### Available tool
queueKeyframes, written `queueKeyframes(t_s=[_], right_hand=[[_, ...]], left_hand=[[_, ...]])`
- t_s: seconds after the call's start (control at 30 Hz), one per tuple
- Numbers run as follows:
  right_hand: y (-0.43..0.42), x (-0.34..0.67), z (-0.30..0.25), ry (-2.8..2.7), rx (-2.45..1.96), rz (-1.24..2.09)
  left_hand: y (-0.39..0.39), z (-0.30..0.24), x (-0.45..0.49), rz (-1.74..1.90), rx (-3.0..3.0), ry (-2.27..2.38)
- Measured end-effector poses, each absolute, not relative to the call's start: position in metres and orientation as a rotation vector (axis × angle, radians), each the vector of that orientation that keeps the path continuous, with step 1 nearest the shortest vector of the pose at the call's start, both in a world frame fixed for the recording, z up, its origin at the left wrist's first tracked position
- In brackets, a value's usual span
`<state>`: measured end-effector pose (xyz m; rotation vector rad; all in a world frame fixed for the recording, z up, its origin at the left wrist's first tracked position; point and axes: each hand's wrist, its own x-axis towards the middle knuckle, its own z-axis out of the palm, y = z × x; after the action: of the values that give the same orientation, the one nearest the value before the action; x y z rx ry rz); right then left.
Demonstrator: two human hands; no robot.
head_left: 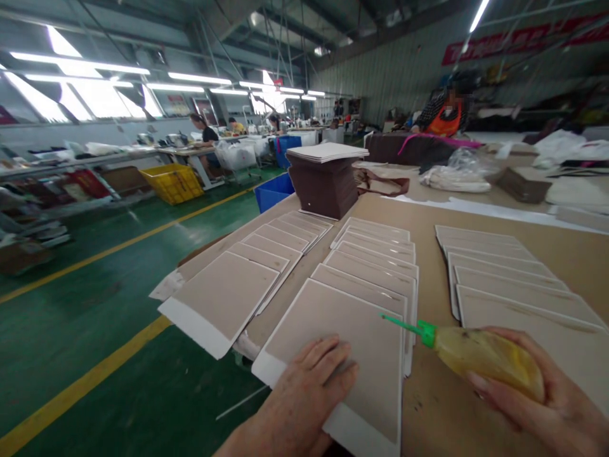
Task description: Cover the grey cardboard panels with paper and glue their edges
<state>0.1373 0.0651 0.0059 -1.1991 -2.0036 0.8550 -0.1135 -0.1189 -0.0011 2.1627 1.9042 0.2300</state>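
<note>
My left hand (pixel 309 387) lies on the nearest beige panel (pixel 352 336) of the middle row, fingers resting flat on its surface near the white-edged front. In my right hand (pixel 547 387) is a squeeze bottle (pixel 485 358) of yellowish liquid, with fingers and thumb wrapped round it. Its thin green nozzle (pixel 402 322) points left, over the right part of that panel. Behind it, several overlapping panels (pixel 371 260) run away in a row, some with shiny wet-looking streaks along an edge.
Overlapping panels also form a left row (pixel 228 292) and a right row (pixel 514 273) on the brown-covered table (pixel 423 406). A tall stack of panels (pixel 323 184) stands at the far end. Left of the table is green floor (pixel 143 298). Another person (pixel 445 114) is across the table.
</note>
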Motion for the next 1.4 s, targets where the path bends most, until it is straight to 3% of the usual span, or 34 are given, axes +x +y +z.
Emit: queueKeyframes(t_s=[0.93,1.4], right_hand=[[0.084,0.156,0.010,-2.156,-1.253,0.518],[0.061,0.132,0.024,-2.095,-1.328,0.558]], left_hand=[[-0.118,-0.005,-0.116,0.260,2.153,1.905],[-0.115,-0.004,-0.116,0.146,2.139,1.919]])
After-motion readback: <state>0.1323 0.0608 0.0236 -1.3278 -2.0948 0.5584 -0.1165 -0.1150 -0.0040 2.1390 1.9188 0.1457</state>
